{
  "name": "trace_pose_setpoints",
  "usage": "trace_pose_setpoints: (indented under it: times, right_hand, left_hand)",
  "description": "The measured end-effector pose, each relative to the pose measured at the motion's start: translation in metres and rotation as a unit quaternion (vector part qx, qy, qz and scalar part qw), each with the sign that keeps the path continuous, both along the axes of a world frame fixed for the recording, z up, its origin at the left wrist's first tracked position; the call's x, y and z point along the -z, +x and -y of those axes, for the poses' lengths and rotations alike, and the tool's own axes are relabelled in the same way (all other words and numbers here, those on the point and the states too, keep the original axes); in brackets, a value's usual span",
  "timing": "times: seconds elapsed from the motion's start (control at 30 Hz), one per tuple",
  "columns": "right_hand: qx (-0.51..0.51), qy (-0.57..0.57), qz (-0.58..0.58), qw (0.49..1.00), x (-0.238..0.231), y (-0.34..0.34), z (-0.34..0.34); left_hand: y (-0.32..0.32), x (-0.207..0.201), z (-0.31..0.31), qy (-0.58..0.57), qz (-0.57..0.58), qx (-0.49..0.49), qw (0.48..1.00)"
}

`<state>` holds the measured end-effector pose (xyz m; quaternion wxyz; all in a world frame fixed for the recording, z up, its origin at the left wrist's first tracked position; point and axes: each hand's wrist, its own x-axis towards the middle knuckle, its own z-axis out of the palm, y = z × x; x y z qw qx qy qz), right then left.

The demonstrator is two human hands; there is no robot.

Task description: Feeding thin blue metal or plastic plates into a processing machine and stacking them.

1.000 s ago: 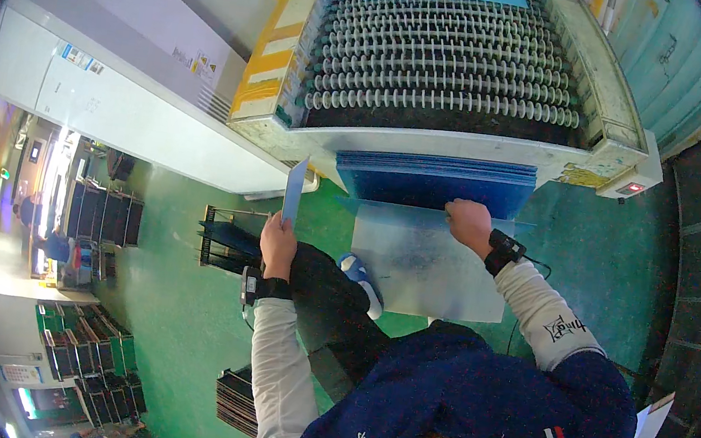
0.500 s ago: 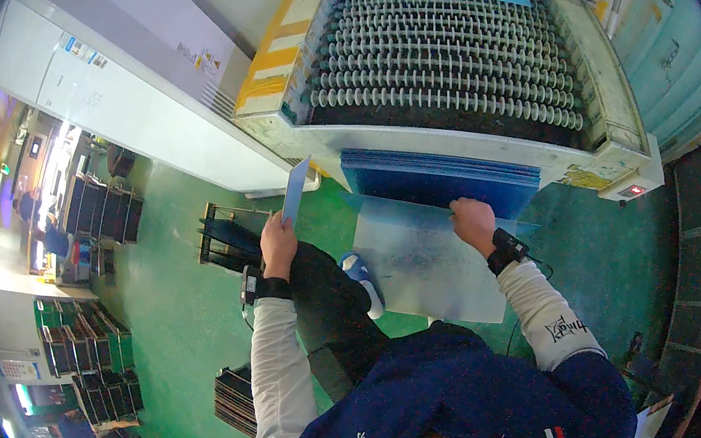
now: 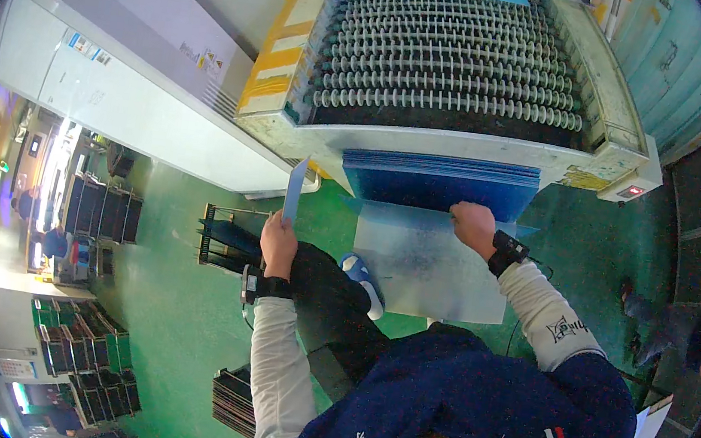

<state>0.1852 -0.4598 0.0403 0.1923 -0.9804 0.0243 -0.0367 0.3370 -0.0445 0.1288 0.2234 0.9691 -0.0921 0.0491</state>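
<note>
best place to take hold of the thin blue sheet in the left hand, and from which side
Probably pinch the far end of the thin blue sheet, coming from the right: it juts out past the left hand, which covers its near end, and its thin profile suits fingertips.

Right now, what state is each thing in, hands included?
Left hand: fingers shut on the blue strip.
Blue strip: held by its near end.
Right hand: fingers bent at the pale sheet's far edge; grip unclear.
Pale sheet: unfolded.
Blue stack: panels close together.
Rollers: uncovered nearby; turning or not, unclear.
Display: lit red.
Rack: holding dark panels.
</note>
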Motion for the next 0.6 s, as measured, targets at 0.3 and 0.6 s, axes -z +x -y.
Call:
trace_pose_setpoints:
  times: [0.3, 0.6]
  right_hand:
    - [0.072, 0.034, -0.025, 0.997, -0.152, -0.010, 0.040]
    - [0.336, 0.502, 0.208, 0.769, -0.189, -0.040, 0.149]
  left_hand:
    - [0.002, 0.000, -0.001, -0.015, -0.047, -0.077, 0.996]
    - [0.003, 0.002, 0.001, 0.018, -0.001, -0.050, 0.999]
